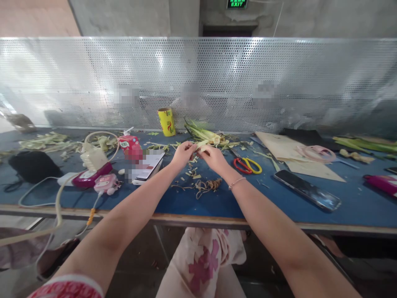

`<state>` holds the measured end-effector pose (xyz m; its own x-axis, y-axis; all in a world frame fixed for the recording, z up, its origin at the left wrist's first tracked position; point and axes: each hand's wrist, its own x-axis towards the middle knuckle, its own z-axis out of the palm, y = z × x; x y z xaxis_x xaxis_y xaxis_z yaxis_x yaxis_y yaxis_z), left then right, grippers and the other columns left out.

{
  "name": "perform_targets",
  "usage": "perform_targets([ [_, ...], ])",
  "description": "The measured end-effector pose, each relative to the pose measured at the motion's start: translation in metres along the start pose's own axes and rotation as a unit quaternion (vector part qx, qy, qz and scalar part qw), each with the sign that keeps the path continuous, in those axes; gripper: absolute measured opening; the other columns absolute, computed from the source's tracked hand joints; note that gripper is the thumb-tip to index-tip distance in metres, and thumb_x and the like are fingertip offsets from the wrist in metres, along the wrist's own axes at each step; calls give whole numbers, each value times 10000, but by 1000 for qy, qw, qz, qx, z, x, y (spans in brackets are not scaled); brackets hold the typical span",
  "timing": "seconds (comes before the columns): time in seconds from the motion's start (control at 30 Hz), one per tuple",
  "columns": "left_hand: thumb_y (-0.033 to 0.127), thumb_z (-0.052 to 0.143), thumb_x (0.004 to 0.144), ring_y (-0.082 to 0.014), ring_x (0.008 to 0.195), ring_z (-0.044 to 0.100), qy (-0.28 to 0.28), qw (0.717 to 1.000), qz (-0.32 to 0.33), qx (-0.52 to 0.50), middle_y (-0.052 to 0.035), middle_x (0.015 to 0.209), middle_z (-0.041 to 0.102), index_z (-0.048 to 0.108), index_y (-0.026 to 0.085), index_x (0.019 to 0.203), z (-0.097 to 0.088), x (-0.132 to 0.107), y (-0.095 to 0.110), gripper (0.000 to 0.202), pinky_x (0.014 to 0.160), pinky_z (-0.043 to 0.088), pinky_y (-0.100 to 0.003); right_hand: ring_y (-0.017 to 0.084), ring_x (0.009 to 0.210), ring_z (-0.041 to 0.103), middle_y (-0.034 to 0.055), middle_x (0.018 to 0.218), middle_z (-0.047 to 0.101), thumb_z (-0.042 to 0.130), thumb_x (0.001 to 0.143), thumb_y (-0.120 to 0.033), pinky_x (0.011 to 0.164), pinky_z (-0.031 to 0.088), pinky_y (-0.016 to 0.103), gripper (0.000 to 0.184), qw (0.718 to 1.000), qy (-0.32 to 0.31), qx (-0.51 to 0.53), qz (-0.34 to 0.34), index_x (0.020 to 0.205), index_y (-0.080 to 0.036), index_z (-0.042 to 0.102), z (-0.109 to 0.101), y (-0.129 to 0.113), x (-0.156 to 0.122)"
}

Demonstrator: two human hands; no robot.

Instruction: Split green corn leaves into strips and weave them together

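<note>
Both hands meet over the middle of the blue table. My left hand [183, 155] is closed, its fingertips pinching a pale green piece of plant stalk [202, 144]. From the other side my right hand [214, 159] pinches the same piece. Just behind them lies a bunch of green and whitish stalks [204, 133]. Small plant scraps and a tangle of brown, string-like strands [207, 187] are spread below the hands. To the right of my right hand rest scissors [248, 164] with one red and one yellow handle.
A perforated metal screen [198, 74] stands along the back. On the left are a yellow can-like cylinder [166, 122], a red pouch [130, 147], a phone [150, 165] and a purple power strip [93, 176] with cables. A dark phone [307, 190] and brown paper [279, 147] lie right.
</note>
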<state>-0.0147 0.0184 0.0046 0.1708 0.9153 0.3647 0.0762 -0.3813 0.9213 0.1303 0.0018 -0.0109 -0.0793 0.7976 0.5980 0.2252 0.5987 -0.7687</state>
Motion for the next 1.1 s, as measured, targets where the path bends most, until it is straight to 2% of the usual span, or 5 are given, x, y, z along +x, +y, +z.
perform_targets([
  [0.2, 393, 621, 740, -85, 402, 440, 17, 998, 19, 57, 49, 418, 459, 529, 171, 621, -2, 1, 0, 268, 450, 336, -217, 157, 627, 514, -1, 578, 533, 672, 727, -250, 734, 424, 311, 199, 993, 31, -96, -67, 541, -219, 611, -7, -6, -1],
  [0.33, 400, 661, 695, -83, 410, 448, 29, 997, 19, 64, 53, 443, 449, 527, 171, 596, -2, 2, -3, 283, 441, 339, -217, 185, 805, 537, 30, 751, 559, 722, 684, -264, 867, 404, 361, 152, 976, 73, -160, -130, 568, -224, 634, -11, -11, 1],
  [0.47, 357, 678, 667, -81, 424, 462, 13, 997, 32, 71, 51, 466, 458, 536, 167, 587, -1, 2, -2, 250, 437, 336, -210, 218, 949, 533, 40, 898, 609, 724, 679, -299, 962, 366, 408, 103, 981, 59, -128, -130, 637, -241, 649, -12, -13, 4],
  [0.7, 232, 636, 663, -87, 497, 509, -8, 998, 37, 50, 38, 515, 520, 617, 153, 636, 2, -1, 2, 86, 509, 405, -205, 168, 714, 512, 8, 700, 590, 665, 702, -312, 708, 431, 284, 90, 997, 56, -30, -45, 658, -236, 644, -9, -7, 5],
  [1.1, 268, 677, 641, -113, 592, 579, -40, 999, 29, -18, 5, 609, 590, 623, 143, 654, 5, -5, 5, 137, 634, 479, -250, 118, 554, 482, -41, 560, 581, 644, 689, -189, 596, 353, 245, 50, 996, 66, -55, -7, 645, -210, 652, -10, -7, 3],
])
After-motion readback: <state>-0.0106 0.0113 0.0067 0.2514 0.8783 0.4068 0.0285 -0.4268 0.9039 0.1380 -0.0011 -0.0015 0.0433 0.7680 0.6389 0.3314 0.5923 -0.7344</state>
